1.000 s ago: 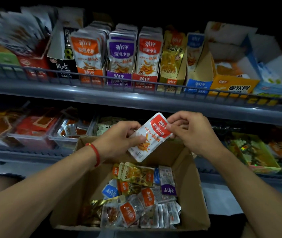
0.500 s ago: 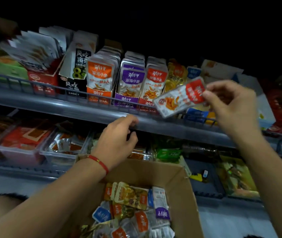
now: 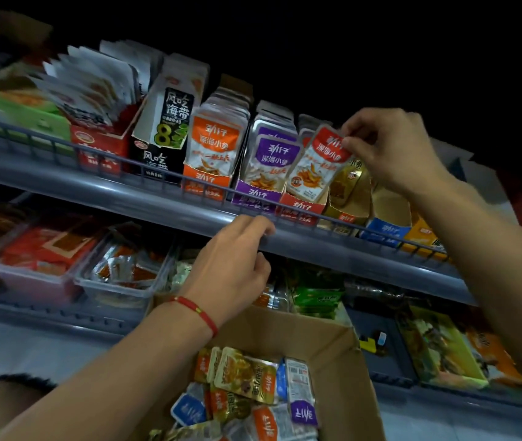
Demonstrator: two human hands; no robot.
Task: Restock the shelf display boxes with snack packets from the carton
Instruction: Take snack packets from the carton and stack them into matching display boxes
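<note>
My right hand [image 3: 390, 148] pinches the top corner of a red-labelled snack packet [image 3: 318, 163], whose lower end sits in the red display box [image 3: 301, 206] on the upper shelf. To its left stand the purple box [image 3: 254, 195] and the orange box [image 3: 207, 181], both full of packets. My left hand [image 3: 232, 265], a red string on its wrist, rests with curled fingers against the upper shelf's front edge [image 3: 157, 202] and holds nothing. Below, the brown carton [image 3: 342, 354] holds several mixed packets [image 3: 247, 377].
Right of the red box stand a gold box [image 3: 348, 198], a blue box [image 3: 383, 232] and a yellow box [image 3: 421, 238]. A black seaweed box [image 3: 164, 135] is further left. The lower shelf carries clear tubs [image 3: 119, 275] of snacks and green packets [image 3: 316, 297].
My right hand carried the red packet from above the carton up to the shelf and set its lower end in the red box. My left hand let go and moved to the shelf edge.
</note>
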